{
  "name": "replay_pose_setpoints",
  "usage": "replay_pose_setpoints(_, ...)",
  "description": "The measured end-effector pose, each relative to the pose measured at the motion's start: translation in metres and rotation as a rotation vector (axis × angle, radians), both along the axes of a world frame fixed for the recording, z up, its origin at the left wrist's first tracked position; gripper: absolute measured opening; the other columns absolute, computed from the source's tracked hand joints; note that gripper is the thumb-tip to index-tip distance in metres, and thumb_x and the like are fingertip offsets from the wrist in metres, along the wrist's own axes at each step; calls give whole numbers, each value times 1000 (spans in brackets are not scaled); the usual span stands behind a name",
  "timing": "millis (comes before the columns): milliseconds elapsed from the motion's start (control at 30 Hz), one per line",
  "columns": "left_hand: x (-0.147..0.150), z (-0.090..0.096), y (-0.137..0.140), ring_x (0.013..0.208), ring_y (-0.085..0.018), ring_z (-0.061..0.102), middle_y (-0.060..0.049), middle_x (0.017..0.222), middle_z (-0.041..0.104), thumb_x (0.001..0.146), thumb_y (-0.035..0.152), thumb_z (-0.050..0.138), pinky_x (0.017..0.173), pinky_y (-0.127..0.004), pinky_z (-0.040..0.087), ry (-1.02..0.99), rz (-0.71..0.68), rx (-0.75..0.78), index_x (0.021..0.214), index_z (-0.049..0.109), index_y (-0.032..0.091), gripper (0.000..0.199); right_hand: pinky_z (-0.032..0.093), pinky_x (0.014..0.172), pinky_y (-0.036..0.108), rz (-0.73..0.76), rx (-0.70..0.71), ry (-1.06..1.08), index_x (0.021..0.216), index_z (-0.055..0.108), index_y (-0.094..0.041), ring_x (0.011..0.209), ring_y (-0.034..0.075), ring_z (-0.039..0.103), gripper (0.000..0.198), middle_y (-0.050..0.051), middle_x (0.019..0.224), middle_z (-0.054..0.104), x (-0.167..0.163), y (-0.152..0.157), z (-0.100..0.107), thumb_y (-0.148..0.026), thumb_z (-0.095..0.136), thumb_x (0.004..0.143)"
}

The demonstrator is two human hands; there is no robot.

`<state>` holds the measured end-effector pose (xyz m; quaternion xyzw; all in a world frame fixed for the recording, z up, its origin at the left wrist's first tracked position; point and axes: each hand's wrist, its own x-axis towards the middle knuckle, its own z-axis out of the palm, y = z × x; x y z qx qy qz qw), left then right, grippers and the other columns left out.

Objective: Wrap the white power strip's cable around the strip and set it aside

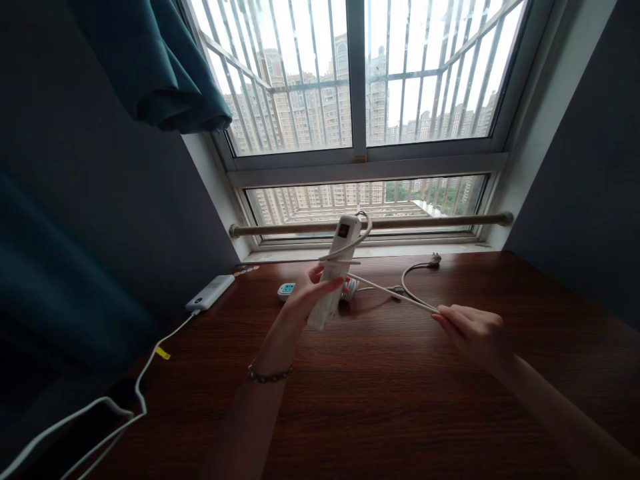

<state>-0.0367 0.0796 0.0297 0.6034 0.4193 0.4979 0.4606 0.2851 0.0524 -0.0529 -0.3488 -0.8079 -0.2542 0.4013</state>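
Note:
My left hand (311, 291) grips a white power strip (332, 283), held up at a tilt above the brown wooden tabletop (380, 393). A red switch shows near the strip's upper end. Its white cord (387, 289) is wrapped around the strip, and a length of it runs out to the right. There my right hand (473, 330) pinches the cord between thumb and fingers, and the stretch between the hands looks taut. Beyond my right hand the cord loops back to a plug (435, 259) near the window.
Behind my left hand lies another power strip (286, 290) with a blue-marked end, partly hidden. At the left, a white power strip (213, 293) has a cable running toward me, with a yellow tag (163, 353). A rail (430, 222) crosses the window; a blue curtain (165, 80) hangs left.

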Motion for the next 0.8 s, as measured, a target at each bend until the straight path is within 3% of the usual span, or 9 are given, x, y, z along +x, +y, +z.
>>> replay_pose_setpoints(100, 8, -8, 2, 83, -27, 67, -10, 91, 71, 65, 45, 76, 70, -36, 51, 215, 40, 93, 95, 62, 15, 45, 33, 59, 26, 11, 44, -54, 89, 61, -14, 62, 12, 55, 6, 2, 72, 62, -5, -11, 12, -20, 62, 90)
replay_pose_setpoints(233, 27, -25, 0, 92, -30, 64, -11, 100, 69, 66, 35, 76, 79, -39, 48, 561, 158, 225, 111, 59, 15, 52, 31, 59, 29, 27, 85, -151, 85, 60, -16, 60, 13, 50, 8, 0, 68, 59, -21, -25, 30, -21, 59, 91)
replay_pose_setpoints(367, 50, -43, -6, 102, -40, 58, -25, 111, 62, 70, 22, 70, 87, -49, 41, 910, 247, 340, 132, 43, 1, 71, 26, 55, 32, 35, 90, -393, 70, 55, -18, 56, 14, 43, 24, -1, 61, 51, -41, -24, 53, -24, 55, 94)
replay_pose_setpoints(467, 57, -51, -9, 103, -39, 56, -25, 111, 61, 70, 11, 63, 90, -50, 38, 1095, 210, 441, 138, 36, -2, 75, 26, 54, 32, 143, 21, -534, 68, 55, -18, 59, 15, 47, 28, 0, 64, 56, -54, -10, 72, -24, 51, 95)
replay_pose_setpoints(567, 56, -51, -11, 101, -35, 56, -20, 113, 61, 70, 11, 62, 90, -47, 38, 1183, 89, 558, 140, 35, 3, 76, 25, 53, 30, 295, -146, -574, 68, 56, -17, 58, 13, 48, 30, 0, 63, 58, -67, 9, 92, -25, 50, 96)
replay_pose_setpoints(667, 54, -47, -13, 99, -33, 56, -15, 106, 64, 74, 13, 61, 90, -46, 38, 1198, -72, 666, 124, 54, 11, 50, 26, 55, 27, 461, -377, -578, 69, 61, -17, 59, 11, 49, 23, -1, 68, 63, -80, 32, 106, -26, 59, 90)
replay_pose_setpoints(733, 53, -42, -13, 101, -32, 57, -13, 104, 65, 75, 16, 63, 92, -46, 37, 1175, -174, 718, 109, 61, 15, 35, 25, 55, 26, 526, -560, -486, 67, 61, -18, 56, 9, 46, 19, -3, 63, 60, -86, 48, 110, -27, 66, 83)
replay_pose_setpoints(800, 53, -38, -14, 103, -31, 56, -12, 108, 65, 72, 24, 69, 93, -43, 39, 1126, -247, 756, 112, 59, 16, 42, 25, 52, 24, 613, -825, -303, 64, 59, -17, 53, 8, 43, 25, -5, 56, 53, -89, 64, 110, -35, 72, 75)
